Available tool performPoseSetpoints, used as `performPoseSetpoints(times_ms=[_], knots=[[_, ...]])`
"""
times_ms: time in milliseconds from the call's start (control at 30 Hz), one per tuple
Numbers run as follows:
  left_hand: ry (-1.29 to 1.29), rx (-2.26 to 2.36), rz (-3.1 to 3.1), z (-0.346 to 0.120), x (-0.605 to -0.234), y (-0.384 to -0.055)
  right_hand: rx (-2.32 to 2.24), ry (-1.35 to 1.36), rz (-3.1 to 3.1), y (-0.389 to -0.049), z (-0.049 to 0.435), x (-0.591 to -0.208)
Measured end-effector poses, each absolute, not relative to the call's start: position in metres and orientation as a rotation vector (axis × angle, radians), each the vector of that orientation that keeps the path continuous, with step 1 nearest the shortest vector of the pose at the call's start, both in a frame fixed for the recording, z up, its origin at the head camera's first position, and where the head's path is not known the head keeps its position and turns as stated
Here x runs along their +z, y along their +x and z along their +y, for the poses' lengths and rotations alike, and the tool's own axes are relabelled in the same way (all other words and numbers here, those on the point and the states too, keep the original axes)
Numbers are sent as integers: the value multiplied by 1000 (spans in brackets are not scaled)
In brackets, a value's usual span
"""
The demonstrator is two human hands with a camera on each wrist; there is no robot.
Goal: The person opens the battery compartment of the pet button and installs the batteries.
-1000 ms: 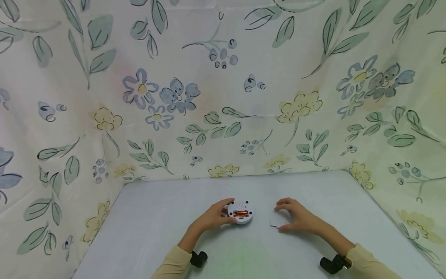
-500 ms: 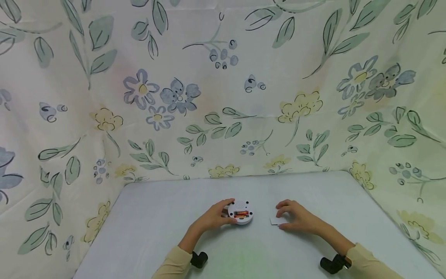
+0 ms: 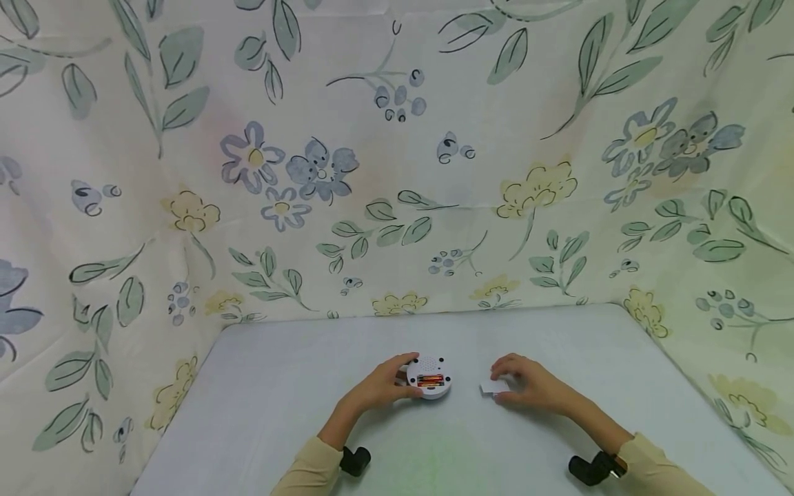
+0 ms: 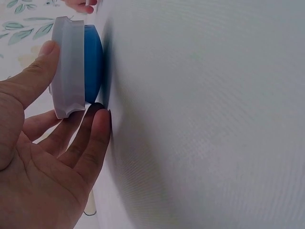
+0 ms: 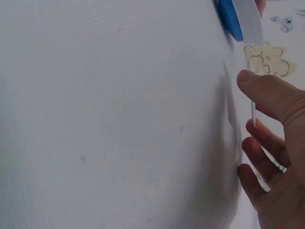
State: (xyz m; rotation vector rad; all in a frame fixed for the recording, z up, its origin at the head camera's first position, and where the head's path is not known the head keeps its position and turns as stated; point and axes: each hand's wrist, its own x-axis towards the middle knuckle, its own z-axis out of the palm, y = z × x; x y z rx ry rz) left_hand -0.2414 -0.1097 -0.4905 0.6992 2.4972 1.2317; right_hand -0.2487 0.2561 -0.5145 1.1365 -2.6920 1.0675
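Partly hidden by the right hand point(image 3: 535, 388), a small white piece point(image 3: 490, 388) is pinched between that hand's thumb and fingers and, in the right wrist view, shows only as a thin edge. To its left, the left hand point(image 3: 378, 387) curls thumb and fingers around a round white device point(image 3: 429, 365), batteries point(image 3: 431, 380) up; whether its blue base point(image 4: 93, 64) touches the table point(image 3: 291, 379) is hard to tell.

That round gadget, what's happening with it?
A person's left hand holds the gadget at the table, blue side down, with its batteries showing on top. The right hand holds a small white piece between thumb and fingers. The piece and the gadget are apart right now.
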Motion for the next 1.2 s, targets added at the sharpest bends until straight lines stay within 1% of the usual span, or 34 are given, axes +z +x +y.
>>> performPoseSetpoints(times_ms=[333, 500, 1200], knots=[[727, 1232, 2498, -109, -491, -242, 1235, 1096, -2727, -247, 253, -506], [763, 1235, 2494, -110, -490, -241, 1285, 1124, -2662, -248, 248, -507], [735, 1234, 2483, -109, -491, -242, 1424, 1057, -2607, -260, 216, -505]])
